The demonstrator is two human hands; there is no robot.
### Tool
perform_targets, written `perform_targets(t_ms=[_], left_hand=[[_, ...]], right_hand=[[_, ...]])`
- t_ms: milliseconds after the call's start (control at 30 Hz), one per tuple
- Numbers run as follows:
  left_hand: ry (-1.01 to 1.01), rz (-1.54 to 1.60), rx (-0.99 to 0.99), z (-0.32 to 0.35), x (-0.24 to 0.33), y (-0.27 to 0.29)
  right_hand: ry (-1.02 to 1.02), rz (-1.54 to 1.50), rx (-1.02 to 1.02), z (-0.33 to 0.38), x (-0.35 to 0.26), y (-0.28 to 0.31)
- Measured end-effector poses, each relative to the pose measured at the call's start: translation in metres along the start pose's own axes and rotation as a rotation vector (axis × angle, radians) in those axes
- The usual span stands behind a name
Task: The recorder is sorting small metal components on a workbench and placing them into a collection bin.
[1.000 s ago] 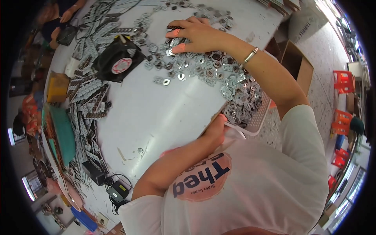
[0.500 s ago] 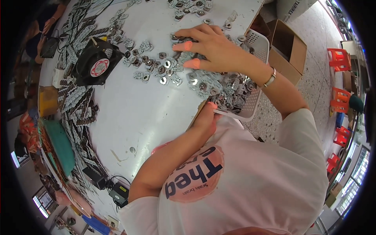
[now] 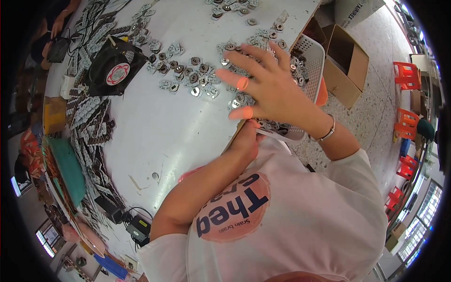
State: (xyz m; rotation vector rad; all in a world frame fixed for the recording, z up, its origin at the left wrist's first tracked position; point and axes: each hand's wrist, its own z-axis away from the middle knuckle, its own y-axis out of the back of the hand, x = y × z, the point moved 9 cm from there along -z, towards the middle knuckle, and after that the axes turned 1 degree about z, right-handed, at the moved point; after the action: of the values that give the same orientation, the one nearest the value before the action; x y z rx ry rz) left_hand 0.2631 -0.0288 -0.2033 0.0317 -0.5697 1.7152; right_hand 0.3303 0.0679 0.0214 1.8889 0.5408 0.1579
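My right hand (image 3: pixel 277 89), with orange finger cots on some fingers, is spread over the table's edge and a white perforated basket (image 3: pixel 314 50). Beneath its fingers lie small metal parts, partly hidden by the hand. Many more such parts fill the basket. My left hand (image 3: pixel 246 141) is closed on the basket's near rim, close against the table edge; its fingertips are partly hidden. Loose small metal parts (image 3: pixel 195 77) with round dark centres are scattered on the white table (image 3: pixel 159 131) to the left of my right hand.
A black fan (image 3: pixel 115 66) stands at the left among long piled strips of parts (image 3: pixel 89 117). Black power adapters (image 3: pixel 138 228) with cables sit near the front. Beyond the basket are an open cardboard box (image 3: pixel 352 70) on the floor and red stools (image 3: pixel 406 75).
My right hand has moved right and nearer, from the table pile to over the basket edge. Fewer parts lie at the table edge. My left hand stays on the basket rim.
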Motion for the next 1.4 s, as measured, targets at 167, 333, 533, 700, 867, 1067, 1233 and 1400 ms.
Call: perform_targets(t_ms=[167,333,533,700,867,1067,1233,1400], left_hand=[[0.004,-0.011,-0.097,0.016,0.014,-0.02],[0.003,0.042,-0.032,0.013,0.009,-0.012],[0.029,0.087,-0.043,0.005,0.001,-0.011],[0.023,0.114,-0.036,0.001,0.003,-0.004],[0.016,0.073,0.006,0.012,0.009,-0.005],[0.027,0.036,-0.024,0.009,0.002,-0.009],[-0.014,0.067,-0.109,0.008,0.008,-0.011],[-0.02,0.117,-0.127,0.014,0.012,-0.018]], right_hand=[[0.112,-0.041,0.032,0.01,-0.013,-0.024],[0.09,-0.389,-0.093,0.013,0.005,-0.009],[-0.072,-0.41,0.041,-0.029,0.084,0.012],[-0.081,-0.329,0.101,-0.016,0.095,-0.015],[-0.085,-0.554,-0.072,-0.006,0.086,-0.008],[-0.2,-0.181,0.107,-0.077,0.148,-0.021],[-0.205,-0.041,-0.095,-0.108,0.159,-0.07],[-0.152,-0.226,0.053,-0.075,0.149,-0.054]])
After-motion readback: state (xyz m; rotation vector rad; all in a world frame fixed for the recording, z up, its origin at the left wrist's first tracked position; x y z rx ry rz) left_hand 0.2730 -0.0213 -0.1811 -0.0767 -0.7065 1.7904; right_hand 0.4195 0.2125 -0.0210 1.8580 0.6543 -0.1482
